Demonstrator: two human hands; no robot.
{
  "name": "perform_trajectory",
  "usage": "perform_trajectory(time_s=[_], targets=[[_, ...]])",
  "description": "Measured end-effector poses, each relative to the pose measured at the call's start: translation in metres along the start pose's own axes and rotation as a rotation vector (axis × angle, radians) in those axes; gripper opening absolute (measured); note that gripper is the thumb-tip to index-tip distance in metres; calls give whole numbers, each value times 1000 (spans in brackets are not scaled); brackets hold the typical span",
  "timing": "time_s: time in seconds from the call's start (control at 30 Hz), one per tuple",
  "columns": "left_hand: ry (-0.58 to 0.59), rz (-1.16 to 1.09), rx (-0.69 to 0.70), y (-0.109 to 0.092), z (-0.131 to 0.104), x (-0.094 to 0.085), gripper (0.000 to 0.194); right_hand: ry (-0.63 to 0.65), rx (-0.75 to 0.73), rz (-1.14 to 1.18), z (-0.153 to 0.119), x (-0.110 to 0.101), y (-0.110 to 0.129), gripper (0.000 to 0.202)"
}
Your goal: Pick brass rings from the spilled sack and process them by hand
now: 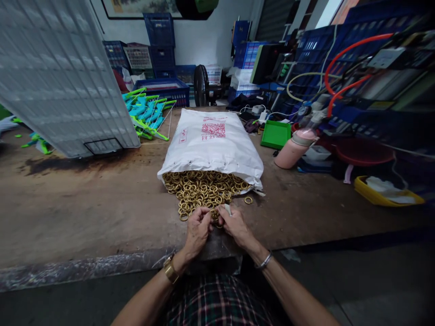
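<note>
Across the brown tabletop [112, 199], brass rings [200, 192] spill nearward from a white sack [210, 156], just beyond both hands; left hand [197, 230], nearer the heap's middle, and right hand [236, 226] pinch rings between their fingertips.

Dark plaid garment [220, 301] with green and reddish lines, gold-toned left wristwatch [170, 270], silvery right bracelet [264, 261]

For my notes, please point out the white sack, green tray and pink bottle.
White sack [217, 151], head view: its printed upper side.
Green tray [276, 135], head view: its inside bottom.
Pink bottle [288, 153], head view: its body.
</note>
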State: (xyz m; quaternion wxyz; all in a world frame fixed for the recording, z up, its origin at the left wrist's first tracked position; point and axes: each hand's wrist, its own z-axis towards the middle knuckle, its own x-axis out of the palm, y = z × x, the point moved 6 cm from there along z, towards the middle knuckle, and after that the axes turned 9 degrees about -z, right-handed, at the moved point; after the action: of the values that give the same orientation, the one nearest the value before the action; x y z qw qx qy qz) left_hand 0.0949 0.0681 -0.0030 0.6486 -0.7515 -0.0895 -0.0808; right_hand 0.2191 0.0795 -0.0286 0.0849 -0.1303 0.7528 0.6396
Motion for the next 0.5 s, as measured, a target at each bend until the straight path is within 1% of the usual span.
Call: perform_trajectory(time_s=[0.1, 0.23, 0.37, 0.5], targets=[[35, -8, -8, 1, -1, 2, 23, 15, -3, 4, 1, 5, 3, 37], [94, -20, -113, 6, -4, 2, 28, 13, -37, -22, 2, 4, 13, 28], [141, -34, -161, 7, -5, 1, 29, -28, -101, -163, 0, 0, 25, 18], [165, -67, -188, 11, -6, -1, 27, -65, -157, -281, 0, 1, 29, 18]])
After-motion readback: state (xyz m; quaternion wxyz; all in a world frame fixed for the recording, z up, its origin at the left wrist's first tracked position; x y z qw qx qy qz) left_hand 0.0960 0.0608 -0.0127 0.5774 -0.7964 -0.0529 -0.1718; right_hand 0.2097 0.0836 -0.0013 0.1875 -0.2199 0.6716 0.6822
